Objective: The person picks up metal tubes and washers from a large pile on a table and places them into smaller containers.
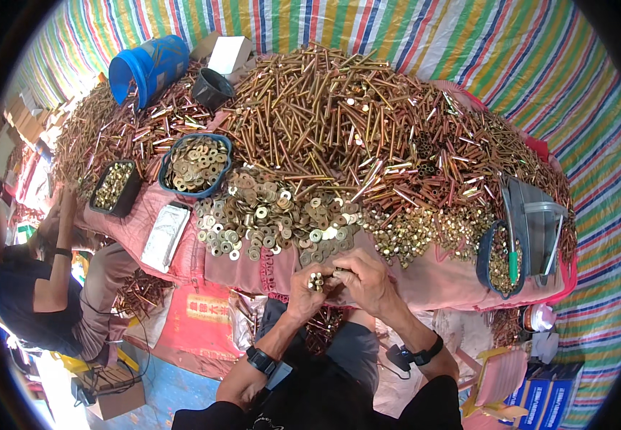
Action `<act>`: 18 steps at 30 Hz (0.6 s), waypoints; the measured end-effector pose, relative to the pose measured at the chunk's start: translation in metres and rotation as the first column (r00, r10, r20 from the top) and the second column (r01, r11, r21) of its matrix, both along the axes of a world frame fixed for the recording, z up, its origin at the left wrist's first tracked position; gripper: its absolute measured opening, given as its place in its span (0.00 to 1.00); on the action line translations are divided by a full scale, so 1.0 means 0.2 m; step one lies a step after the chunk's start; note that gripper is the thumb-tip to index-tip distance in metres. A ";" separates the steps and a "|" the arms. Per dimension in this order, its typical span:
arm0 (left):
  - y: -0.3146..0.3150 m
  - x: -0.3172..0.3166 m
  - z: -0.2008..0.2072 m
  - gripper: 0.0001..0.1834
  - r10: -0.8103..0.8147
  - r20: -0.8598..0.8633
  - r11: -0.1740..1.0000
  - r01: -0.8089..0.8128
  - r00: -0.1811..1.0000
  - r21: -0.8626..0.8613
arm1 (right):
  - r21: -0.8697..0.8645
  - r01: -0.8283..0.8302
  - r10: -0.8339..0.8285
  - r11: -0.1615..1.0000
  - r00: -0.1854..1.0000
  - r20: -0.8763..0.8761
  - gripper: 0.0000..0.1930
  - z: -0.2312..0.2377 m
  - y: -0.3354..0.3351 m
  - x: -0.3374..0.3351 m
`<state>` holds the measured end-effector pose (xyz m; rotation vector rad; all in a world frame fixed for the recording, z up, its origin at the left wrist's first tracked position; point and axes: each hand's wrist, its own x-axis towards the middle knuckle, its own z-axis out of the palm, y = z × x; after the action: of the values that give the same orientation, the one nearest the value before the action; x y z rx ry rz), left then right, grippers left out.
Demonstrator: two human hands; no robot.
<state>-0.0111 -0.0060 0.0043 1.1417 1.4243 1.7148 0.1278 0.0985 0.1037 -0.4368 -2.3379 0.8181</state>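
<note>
My left hand (304, 296) is closed round a small bundle of brass-coloured bolts (315, 281), their ends pointing up. Right beside it my right hand (368, 284) has thumb and fingers pinched together at the bundle's side; what they hold is too small to make out. Both hands are over the near edge of the pink cloth (235, 274). Just beyond them lies a heap of flat round washers (275, 215), with a spread of small nuts (425, 233) to its right. A large mound of long bolts (310, 115) rises behind these.
A blue tub of washers (165, 174), a black tray of nuts (133, 204) and a silvery flat box (165, 236) stand left. Behind is a blue bucket (138, 75). At right sits a tub of nuts (488, 261) with a green pen (513, 267). A co-worker (31, 294) sits far left.
</note>
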 end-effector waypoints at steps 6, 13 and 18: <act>0.00 -0.01 -0.01 0.06 -0.016 -0.009 1.000 0.016 1.000 -0.014 | -0.057 0.037 -0.035 0.998 0.999 0.034 0.09 -0.02 0.01 0.01; 0.00 -0.01 -0.02 0.08 -0.034 -0.099 0.999 0.033 0.994 -0.004 | -0.008 -0.115 0.115 0.993 0.993 0.007 0.11 -0.01 0.03 0.02; 0.00 -0.01 -0.02 0.07 -0.020 -0.076 1.000 0.021 0.997 0.017 | -0.056 -0.014 0.012 0.998 1.000 -0.021 0.11 -0.04 0.01 0.02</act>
<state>-0.0135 -0.0061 -0.0003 1.2387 1.4400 1.6899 0.1321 0.1012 0.0957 -0.4354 -2.3054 0.8926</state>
